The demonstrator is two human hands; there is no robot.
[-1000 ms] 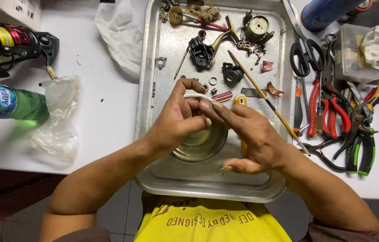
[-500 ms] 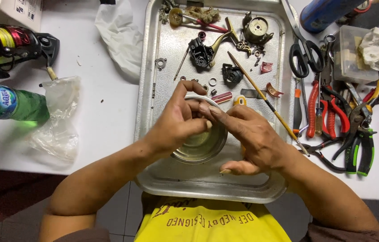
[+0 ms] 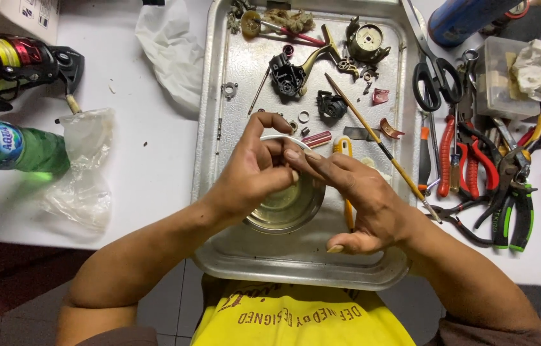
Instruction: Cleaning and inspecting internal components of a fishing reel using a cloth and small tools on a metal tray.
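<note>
Small part pinched between both sets of fingers (image 3: 293, 157), hidden by them, kind not made out; held right above round metal bowl (image 3: 286, 205) of yellowish liquid. Left hand (image 3: 254, 173) fingers curled together on it from the left; right hand (image 3: 360, 198) index and middle pressed on it from the right, thumb hanging free. Both equally near, part axis not readable. Bowl sits in steel tray (image 3: 232, 128); yellow-handled tool (image 3: 345, 154) partly covered by right hand, thin brush (image 3: 379, 147) lies diagonal beyond. Pliers (image 3: 514, 192) on counter (image 3: 142, 160) to the right
</note>
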